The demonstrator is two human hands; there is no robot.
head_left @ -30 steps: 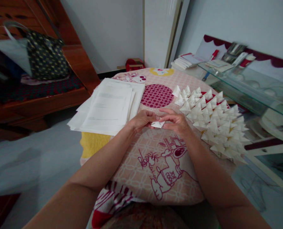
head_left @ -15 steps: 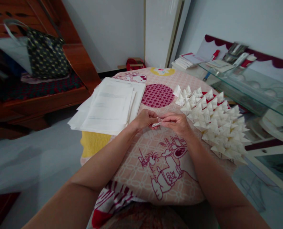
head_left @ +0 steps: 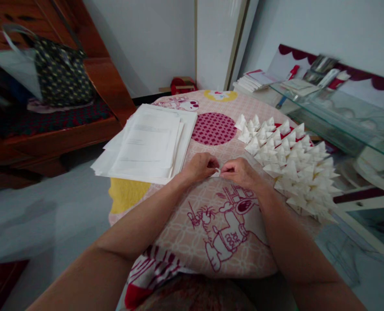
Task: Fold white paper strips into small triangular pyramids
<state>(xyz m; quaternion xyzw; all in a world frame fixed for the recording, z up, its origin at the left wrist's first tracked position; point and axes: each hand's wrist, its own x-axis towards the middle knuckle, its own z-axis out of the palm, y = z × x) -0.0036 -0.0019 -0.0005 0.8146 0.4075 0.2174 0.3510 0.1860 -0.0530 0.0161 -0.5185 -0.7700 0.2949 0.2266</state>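
A small folded piece of white paper (head_left: 215,173) lies between my two hands, mostly covered by the fingers. My left hand (head_left: 202,166) pinches its left side with thumb and fingers closed. From the other side, my right hand (head_left: 236,170) grips it with curled fingers. Both hands are low over the patterned tablecloth (head_left: 185,216). To their right stand several rows of pointed folded paper pieces (head_left: 292,160). A stack of printed paper sheets (head_left: 146,142) lies to their left.
A glass shelf (head_left: 337,116) with a metal container and other items is at the right. A wooden bench (head_left: 108,86) at the left bears a dotted bag (head_left: 61,73). Booklets (head_left: 252,81) are piled beyond the table.
My fingers have shifted on the small paper, and less of it shows now. The hands have turned slightly, with the left fingers curled over more. The sheets and folded rows stay in place.
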